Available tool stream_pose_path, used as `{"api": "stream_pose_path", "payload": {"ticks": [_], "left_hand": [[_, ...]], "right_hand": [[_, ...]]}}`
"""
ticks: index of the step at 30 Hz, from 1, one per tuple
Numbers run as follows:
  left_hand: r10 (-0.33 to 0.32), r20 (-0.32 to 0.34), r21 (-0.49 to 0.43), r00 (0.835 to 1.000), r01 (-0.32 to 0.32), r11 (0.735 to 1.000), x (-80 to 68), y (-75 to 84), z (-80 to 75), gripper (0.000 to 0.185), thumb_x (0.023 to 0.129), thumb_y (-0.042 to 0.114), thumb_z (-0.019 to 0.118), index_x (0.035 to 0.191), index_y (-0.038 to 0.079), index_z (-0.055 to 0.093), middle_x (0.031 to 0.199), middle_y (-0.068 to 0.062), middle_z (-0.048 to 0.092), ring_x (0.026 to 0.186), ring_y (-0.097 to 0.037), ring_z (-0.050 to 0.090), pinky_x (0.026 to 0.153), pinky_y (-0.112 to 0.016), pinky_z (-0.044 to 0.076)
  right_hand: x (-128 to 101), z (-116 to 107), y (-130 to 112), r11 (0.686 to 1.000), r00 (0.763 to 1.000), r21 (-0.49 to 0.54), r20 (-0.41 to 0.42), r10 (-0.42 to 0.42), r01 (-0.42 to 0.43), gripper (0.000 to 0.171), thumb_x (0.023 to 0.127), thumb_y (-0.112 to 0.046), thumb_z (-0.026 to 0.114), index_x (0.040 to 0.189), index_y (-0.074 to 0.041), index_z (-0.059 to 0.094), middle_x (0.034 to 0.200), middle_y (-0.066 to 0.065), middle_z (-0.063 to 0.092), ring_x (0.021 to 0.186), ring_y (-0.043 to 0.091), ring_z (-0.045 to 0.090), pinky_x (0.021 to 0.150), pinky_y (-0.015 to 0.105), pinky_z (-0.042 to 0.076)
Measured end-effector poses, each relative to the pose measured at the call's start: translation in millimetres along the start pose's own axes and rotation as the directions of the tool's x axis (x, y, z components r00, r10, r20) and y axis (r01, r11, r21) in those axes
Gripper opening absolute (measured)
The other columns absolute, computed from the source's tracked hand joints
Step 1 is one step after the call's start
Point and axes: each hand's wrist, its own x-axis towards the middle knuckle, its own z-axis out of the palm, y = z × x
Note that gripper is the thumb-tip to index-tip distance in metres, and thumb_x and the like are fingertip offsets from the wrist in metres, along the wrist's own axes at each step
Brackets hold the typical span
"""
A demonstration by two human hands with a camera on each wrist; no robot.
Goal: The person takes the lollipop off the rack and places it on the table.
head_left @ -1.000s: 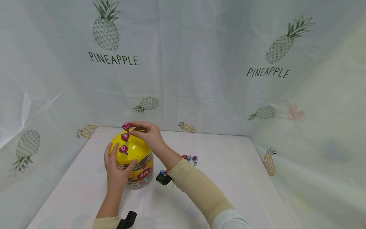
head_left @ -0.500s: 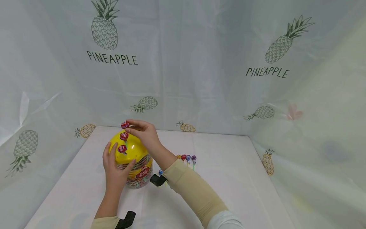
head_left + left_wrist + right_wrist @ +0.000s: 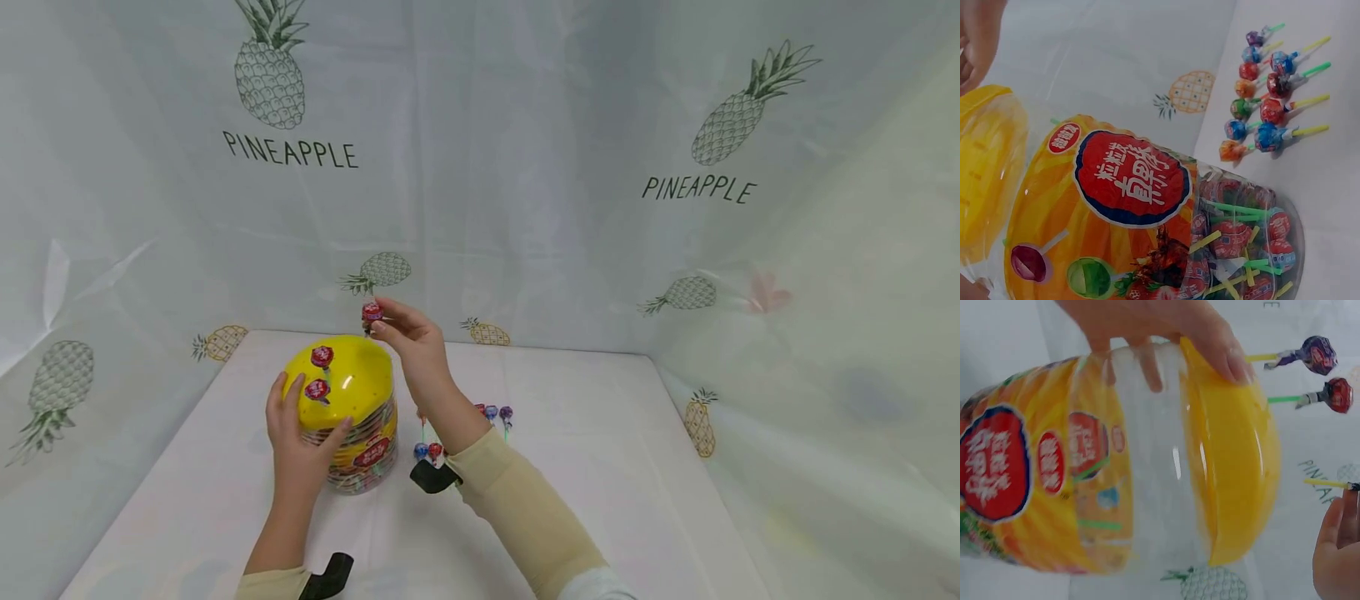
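A clear jar [image 3: 375, 454] of wrapped lollipops stands upright on the table, under a domed yellow lid [image 3: 363, 379]. Two lollipops [image 3: 322, 357] stick up from the lid's left side by their sticks. My left hand [image 3: 296, 450] grips the lid from the left and front, thumb on the near side. Just beyond the lid's right rim, my right hand [image 3: 423, 354] pinches a red-wrapped lollipop [image 3: 372, 312] in the air between thumb and fingers. Its yellow stick [image 3: 1325, 483] points toward the lid in the right wrist view, apart from it.
Right of the jar, several lollipops [image 3: 1272, 94] lie on the white table [image 3: 600, 467] in two rows, partly behind my right forearm in the head view. A curtain [image 3: 525, 167] printed with pineapples hangs behind the table and along its sides.
My right hand has drawn one lollipop off the top of the lid, moving it right and slightly up. The lid held three lollipops and now shows two. My left hand keeps its grip.
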Motion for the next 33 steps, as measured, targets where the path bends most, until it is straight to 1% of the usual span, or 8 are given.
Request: {"api": "stream_pose_path", "payload": {"ticks": [4,6,10,16,20,24,28,33], "left_hand": [[-0.019,0.061,-0.003,0.998,0.019,1.000,0.7,3.6,-8.4,0.087,0.081,0.013,0.078,0.153,0.022,0.029,0.160,0.001,0.002,0.144,-0.031,0.007,0.109,-0.068,0.018],[-0.033,0.097,0.010,0.995,0.032,0.999,1.4,6.3,-15.0,0.088,0.082,0.012,0.077,0.154,0.021,0.027,0.160,-0.001,0.000,0.145,-0.033,0.005,0.108,-0.069,0.018],[-0.039,0.158,0.029,0.987,0.035,0.999,5.5,9.1,-26.4,0.088,0.082,0.010,0.077,0.154,0.019,0.027,0.160,-0.004,0.001,0.144,-0.038,0.007,0.106,-0.070,0.019],[-0.002,0.187,0.034,0.982,-0.005,0.999,13.9,10.2,-35.1,0.082,0.081,0.008,0.079,0.150,0.015,0.035,0.158,-0.009,0.010,0.143,-0.038,0.011,0.106,-0.071,0.019],[0.031,0.214,0.027,0.976,-0.038,0.999,19.2,6.6,-38.9,0.084,0.079,0.005,0.080,0.150,0.014,0.035,0.159,-0.008,0.011,0.144,-0.037,0.011,0.105,-0.072,0.019],[0.089,0.266,0.028,0.960,-0.101,0.995,28.8,0.6,-43.3,0.089,0.075,0.004,0.082,0.150,0.013,0.034,0.161,-0.005,0.009,0.144,-0.037,0.009,0.102,-0.075,0.018],[0.138,0.315,0.021,0.939,-0.153,0.988,40.9,-4.3,-47.5,0.093,0.072,0.003,0.084,0.150,0.013,0.034,0.161,-0.002,0.008,0.145,-0.037,0.008,0.101,-0.076,0.017],[0.136,0.389,-0.004,0.911,-0.146,0.989,53.0,-7.5,-47.3,0.095,0.071,0.006,0.085,0.151,0.014,0.033,0.162,-0.002,0.006,0.143,-0.042,0.011,0.099,-0.077,0.022]], "right_hand": [[-9,-19,1,1.000,1.000,0.003,0.027,0.011,-0.011,0.035,0.095,-0.004,0.062,0.130,0.000,0.060,0.111,0.003,0.064,0.096,0.016,0.063,0.097,0.037,0.050],[-15,-27,0,0.999,0.999,-0.012,0.028,0.037,-0.036,0.034,0.095,-0.005,0.062,0.129,-0.004,0.062,0.112,0.004,0.064,0.098,0.017,0.063,0.098,0.036,0.048],[-23,-44,-1,0.997,0.997,-0.035,0.026,0.069,-0.068,0.034,0.095,-0.005,0.062,0.129,-0.006,0.063,0.116,0.006,0.063,0.101,0.018,0.063,0.099,0.036,0.047],[-38,-70,0,0.994,0.995,-0.050,0.031,0.094,-0.092,0.035,0.093,-0.004,0.064,0.128,0.000,0.061,0.120,0.008,0.060,0.102,0.019,0.064,0.099,0.037,0.048],[-50,-88,3,0.988,0.992,-0.092,0.022,0.127,-0.124,0.031,0.091,-0.004,0.067,0.123,-0.002,0.065,0.115,0.010,0.064,0.103,0.021,0.065,0.098,0.038,0.048],[-62,-111,11,0.974,0.986,-0.151,-0.014,0.167,-0.167,0.029,0.091,-0.006,0.068,0.120,-0.006,0.067,0.114,0.010,0.065,0.104,0.023,0.065,0.097,0.038,0.049],[-73,-132,21,0.955,0.971,-0.181,-0.073,0.227,-0.237,0.029,0.091,-0.008,0.069,0.120,-0.007,0.068,0.113,0.009,0.066,0.104,0.021,0.065,0.095,0.038,0.050],[-85,-151,33,0.936,0.951,-0.179,-0.127,0.282,-0.301,0.033,0.091,-0.006,0.068,0.124,0.000,0.064,0.113,0.009,0.066,0.103,0.018,0.065,0.094,0.034,0.051]]}}
